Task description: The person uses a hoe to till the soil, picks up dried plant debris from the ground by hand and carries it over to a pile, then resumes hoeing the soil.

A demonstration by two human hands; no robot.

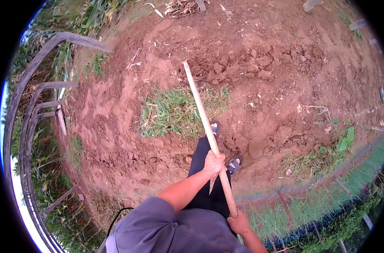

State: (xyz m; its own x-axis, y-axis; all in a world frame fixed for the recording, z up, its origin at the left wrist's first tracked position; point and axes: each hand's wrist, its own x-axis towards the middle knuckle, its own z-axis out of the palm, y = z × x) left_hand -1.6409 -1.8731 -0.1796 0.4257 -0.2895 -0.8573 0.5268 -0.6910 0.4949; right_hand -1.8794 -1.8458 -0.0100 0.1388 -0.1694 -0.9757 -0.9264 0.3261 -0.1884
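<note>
A long pale wooden handle (199, 103), like that of a hoe, slants from my waist up to the broken soil ahead. No blade can be made out at its far end. My left hand (215, 162) is wrapped around the handle partway along, in front of my legs. Lower down, near the butt end, my right hand (239, 223) grips it at my right hip. The far tip is at a strip of loose clods (242, 63). Beneath the handle lies a patch of cut or growing grass (175, 110), close to my sandalled feet (233, 164).
Curved grey rails (21, 80) stand along the left, with tall green plants behind them. A low net fence (310, 206) and grass border the lower right. A leafy seedling (346, 139) grows on the right. Dry stalks (183, 7) are heaped at the top.
</note>
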